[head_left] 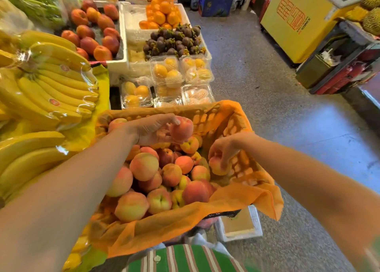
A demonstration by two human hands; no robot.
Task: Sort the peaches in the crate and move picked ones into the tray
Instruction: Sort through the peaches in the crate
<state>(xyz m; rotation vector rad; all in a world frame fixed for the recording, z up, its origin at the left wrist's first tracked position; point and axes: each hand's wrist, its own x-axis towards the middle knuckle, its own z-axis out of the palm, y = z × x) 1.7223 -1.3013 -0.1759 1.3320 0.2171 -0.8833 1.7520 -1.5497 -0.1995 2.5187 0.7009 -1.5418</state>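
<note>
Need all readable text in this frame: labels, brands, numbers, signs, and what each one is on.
"XINIX" (approximate, blurred): small sideways line on the yellow cabinet.
Large red stylised characters on the same cabinet: cannot make them out.
Red oval banana stickers: too small to read.
Yellow print on the blue carton: blurred, unreadable.
No other text, number or price sign is legible.
</note>
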